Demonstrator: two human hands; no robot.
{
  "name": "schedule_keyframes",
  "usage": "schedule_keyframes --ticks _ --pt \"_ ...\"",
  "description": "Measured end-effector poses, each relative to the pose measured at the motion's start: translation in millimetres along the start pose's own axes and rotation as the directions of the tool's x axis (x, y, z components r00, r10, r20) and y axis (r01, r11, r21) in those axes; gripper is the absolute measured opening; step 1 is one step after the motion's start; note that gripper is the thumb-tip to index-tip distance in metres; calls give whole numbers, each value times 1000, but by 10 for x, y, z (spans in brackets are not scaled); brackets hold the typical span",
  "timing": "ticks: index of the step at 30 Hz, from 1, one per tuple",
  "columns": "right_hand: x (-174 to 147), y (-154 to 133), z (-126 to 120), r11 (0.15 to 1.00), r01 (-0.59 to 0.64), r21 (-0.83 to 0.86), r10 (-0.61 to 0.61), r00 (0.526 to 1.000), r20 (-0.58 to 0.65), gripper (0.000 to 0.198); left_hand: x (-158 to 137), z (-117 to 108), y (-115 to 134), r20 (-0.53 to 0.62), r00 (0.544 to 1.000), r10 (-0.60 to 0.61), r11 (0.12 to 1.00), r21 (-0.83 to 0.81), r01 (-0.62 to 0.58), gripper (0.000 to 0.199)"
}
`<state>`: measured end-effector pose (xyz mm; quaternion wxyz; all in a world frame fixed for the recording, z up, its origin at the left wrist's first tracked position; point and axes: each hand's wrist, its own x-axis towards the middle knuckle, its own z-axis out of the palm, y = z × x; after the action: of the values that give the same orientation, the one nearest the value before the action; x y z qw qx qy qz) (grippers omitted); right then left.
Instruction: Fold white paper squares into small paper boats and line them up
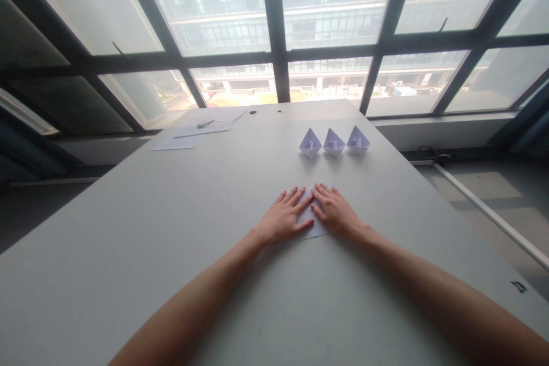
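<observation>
A white sheet of paper lies flat on the table, largely covered by my hands. My left hand rests on its left part with the fingers stretched out and spread. On the right part lies my right hand, palm down, fingers extended. The fingertips of both hands come close together near the sheet's far edge. Beyond them, three folded paper boats stand in a row, each with a pointed peak.
The white table reaches toward large framed windows. At its far left lie several sheets of paper, with a small whitish object on top. A dark mark is near the right edge.
</observation>
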<state>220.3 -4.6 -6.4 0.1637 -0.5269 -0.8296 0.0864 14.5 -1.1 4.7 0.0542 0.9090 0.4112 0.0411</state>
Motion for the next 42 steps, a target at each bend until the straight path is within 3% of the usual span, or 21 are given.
schedule_keyframes --ticks 42 --pt "-6 -6 7 1000 -2 3 2 1000 5 54 -1 -22 17 18 1000 -7 1000 2 7 72"
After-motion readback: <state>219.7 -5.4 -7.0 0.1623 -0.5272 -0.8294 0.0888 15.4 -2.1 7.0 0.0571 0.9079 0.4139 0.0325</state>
